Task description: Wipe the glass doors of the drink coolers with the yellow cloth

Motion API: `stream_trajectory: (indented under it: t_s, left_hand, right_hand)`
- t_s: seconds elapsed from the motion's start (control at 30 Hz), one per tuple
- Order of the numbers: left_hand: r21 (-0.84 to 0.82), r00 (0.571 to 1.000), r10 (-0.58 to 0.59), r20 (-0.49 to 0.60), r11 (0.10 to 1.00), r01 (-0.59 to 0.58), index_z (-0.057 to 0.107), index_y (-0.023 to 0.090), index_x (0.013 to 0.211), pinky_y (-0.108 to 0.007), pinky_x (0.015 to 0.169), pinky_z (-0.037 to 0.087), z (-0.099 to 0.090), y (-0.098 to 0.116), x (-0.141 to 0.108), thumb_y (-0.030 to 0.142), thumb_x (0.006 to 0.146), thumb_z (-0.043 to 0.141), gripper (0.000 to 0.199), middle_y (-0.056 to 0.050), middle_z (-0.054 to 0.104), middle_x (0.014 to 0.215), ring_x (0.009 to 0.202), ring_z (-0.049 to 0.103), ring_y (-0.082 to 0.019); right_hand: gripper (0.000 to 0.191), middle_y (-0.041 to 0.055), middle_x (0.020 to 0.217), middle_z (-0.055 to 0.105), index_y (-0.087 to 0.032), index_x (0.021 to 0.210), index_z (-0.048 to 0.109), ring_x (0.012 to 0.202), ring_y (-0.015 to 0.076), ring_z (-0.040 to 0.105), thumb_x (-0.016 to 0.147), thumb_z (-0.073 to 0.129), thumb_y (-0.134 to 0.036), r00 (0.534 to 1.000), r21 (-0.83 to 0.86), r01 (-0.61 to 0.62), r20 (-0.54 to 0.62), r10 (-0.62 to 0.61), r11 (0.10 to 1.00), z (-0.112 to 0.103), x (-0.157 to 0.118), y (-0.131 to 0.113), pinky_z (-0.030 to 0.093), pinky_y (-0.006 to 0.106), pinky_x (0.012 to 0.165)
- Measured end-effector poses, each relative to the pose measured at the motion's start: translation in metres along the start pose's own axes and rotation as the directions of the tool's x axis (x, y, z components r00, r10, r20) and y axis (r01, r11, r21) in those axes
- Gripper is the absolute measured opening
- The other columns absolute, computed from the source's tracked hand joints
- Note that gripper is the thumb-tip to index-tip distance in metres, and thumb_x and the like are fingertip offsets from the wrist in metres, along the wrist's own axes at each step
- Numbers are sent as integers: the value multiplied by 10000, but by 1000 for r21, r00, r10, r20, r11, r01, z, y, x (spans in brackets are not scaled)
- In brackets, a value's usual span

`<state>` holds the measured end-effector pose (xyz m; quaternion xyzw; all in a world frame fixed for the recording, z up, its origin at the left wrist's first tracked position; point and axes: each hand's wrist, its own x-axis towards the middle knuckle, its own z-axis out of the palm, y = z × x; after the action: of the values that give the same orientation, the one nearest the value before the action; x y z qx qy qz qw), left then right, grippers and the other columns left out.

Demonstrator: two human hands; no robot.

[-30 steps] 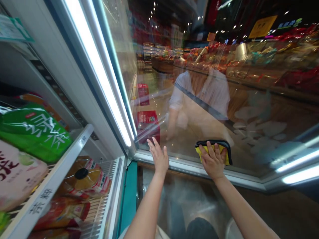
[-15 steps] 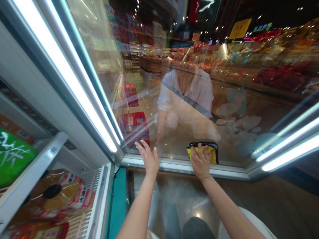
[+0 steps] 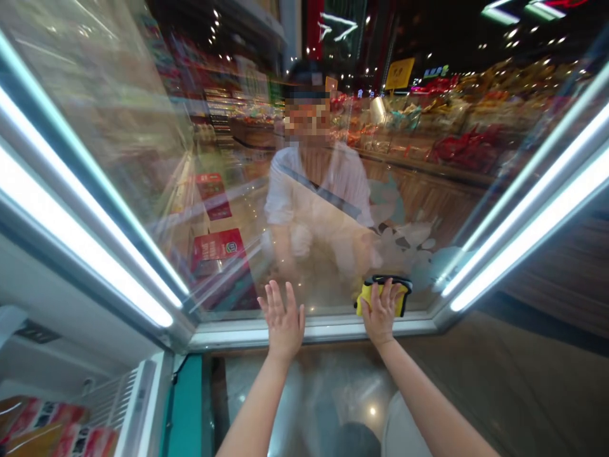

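Note:
My right hand (image 3: 381,311) presses a folded yellow cloth (image 3: 366,297) with dark edging against the lower part of a glass door (image 3: 328,279), just above its bottom frame. Its fingers lie over the cloth and hide part of it. My left hand (image 3: 283,320) has its fingers spread and pointing up, in front of the glass and holding nothing. Whether its palm touches the glass I cannot tell. A pale metal frame (image 3: 228,335) runs along the door's bottom edge, behind both wrists.
Bright light strips (image 3: 80,247) slant along the door's left side, and others (image 3: 528,222) along its right. Packaged goods (image 3: 47,425) sit on a rack at lower left. A white rounded object (image 3: 402,425) stands below my right forearm. The glass reflects a person in a white top (image 3: 316,190).
The view has swung left to right, bringing the right light strips further in. The cloth now looks more bunched under my right hand. My left hand's fingers have straightened upward.

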<state>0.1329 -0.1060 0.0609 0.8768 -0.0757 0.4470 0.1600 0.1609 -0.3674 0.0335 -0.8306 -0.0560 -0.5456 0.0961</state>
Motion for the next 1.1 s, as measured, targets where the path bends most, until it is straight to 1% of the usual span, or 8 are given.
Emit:
stream_trajectory:
  t_s: [0.13, 0.23, 0.37, 0.5, 0.6, 0.73, 0.9, 1.1]
  left_hand:
    - [-79, 989, 142, 42, 987, -139, 55, 258, 1650, -618, 1279, 120, 11, 19, 2, 190, 979, 550, 836, -151, 0, 1726, 1595, 48, -329]
    - [-131, 984, 169, 61, 978, -159, 81, 287, 1648, -627, 1268, 159, 14, 37, 7, 196, 972, 566, 838, -139, -74, 1723, 1592, 36, -350]
    - [-108, 983, 181, 24, 978, -177, 72, 277, 1650, -641, 1269, 125, 14, 56, 13, 263, 957, 621, 884, -135, -96, 1718, 1592, 2, -360]
    - [-140, 934, 356, 36, 927, -348, 128, 308, 1644, -529, 1307, 26, 16, 66, 16, 175, 960, 585, 834, -65, 77, 1725, 1601, 45, -254]
    - [-195, 907, 415, 63, 897, -397, 164, 328, 1635, -506, 1312, 19, 19, 75, 20, 127, 955, 556, 810, -43, 157, 1714, 1598, 66, -229]
    - [-213, 874, 476, 98, 868, -449, 173, 319, 1634, -497, 1314, 9, 22, 93, 31, 108, 947, 530, 802, -48, 242, 1689, 1595, 82, -212]
    - [-182, 809, 571, 140, 818, -546, 157, 321, 1637, -467, 1316, -6, 17, 105, 50, 96, 939, 497, 808, -27, 293, 1666, 1587, 97, -191]
    - [-134, 812, 568, 134, 822, -553, 99, 277, 1648, -467, 1317, 17, 13, 108, 64, 99, 936, 485, 829, -53, 293, 1664, 1581, 144, -201]
  right_hand:
    - [661, 88, 1711, 262, -341, 1575, 391, 1606, 337, 76, 951, 550, -195, 993, 45, 113, 32, -115, 993, -2, 27, 14, 267, 672, 1222]
    - [687, 126, 1712, 241, -300, 1629, 275, 1606, 338, 86, 987, 519, -262, 998, 62, -22, -49, 25, 998, -10, 44, 39, 255, 690, 1215]
    - [752, 177, 1735, 80, -241, 1667, 69, 1608, 351, 27, 1026, 458, -291, 942, 110, -292, -139, 306, 950, -11, 24, 47, 260, 734, 1185]
    - [708, 147, 1741, 70, -268, 1665, 120, 1605, 353, 11, 1028, 428, -253, 961, 132, -258, -67, 268, 957, -6, 24, 47, 301, 702, 1186]
    - [713, 154, 1717, 211, -265, 1654, 188, 1594, 350, 154, 1008, 486, -309, 974, 137, -197, -90, 210, 971, -13, 47, 73, 330, 652, 1200]
    - [793, 215, 1674, 293, -207, 1651, 180, 1535, 344, 333, 987, 559, -415, 908, 135, -341, -210, 363, 931, -23, 44, 108, 401, 594, 1177]
    - [576, 204, 1648, 359, -221, 1624, 302, 1525, 344, 357, 1061, 394, -304, 863, 147, -405, -264, 430, 903, -20, 24, 116, 441, 611, 1138]
    - [589, 161, 1678, 314, -257, 1636, 270, 1573, 350, 240, 1054, 365, -245, 864, 214, -331, -323, 386, 919, -29, 101, 109, 365, 707, 1160]
